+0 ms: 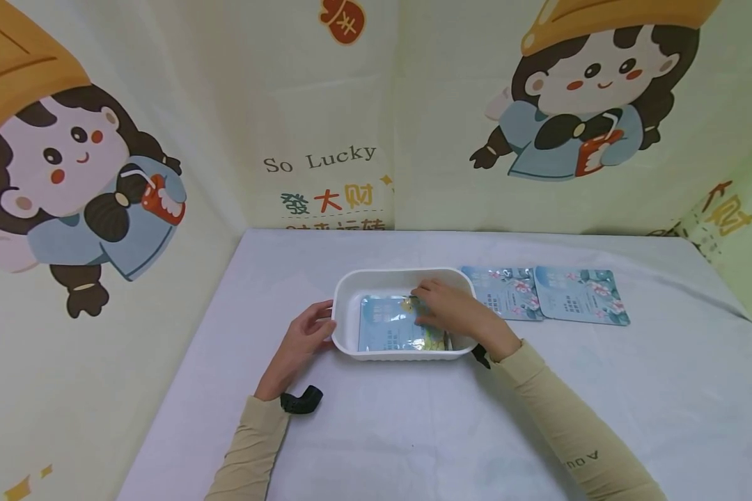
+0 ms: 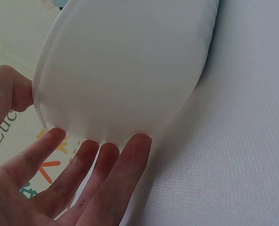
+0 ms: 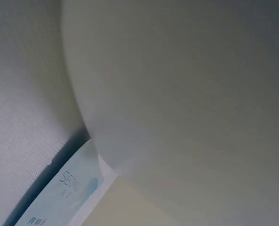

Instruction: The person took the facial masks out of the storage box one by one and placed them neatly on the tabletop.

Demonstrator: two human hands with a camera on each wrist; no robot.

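Left hand (image 1: 299, 341): loosely spread, touching the outer left end of a white, rounded-rectangular plastic tray (image 1: 407, 355).
Inside tray: glossy light-blue flat packet (image 1: 382, 323).
Right hand (image 1: 460, 311): over that packet's right part, partly covering it; cannot tell whether gripping.
Farther right: light-blue flower-printed flat packet (image 1: 510, 296), partly hidden behind tray; matching packet (image 1: 581, 296) just beside.
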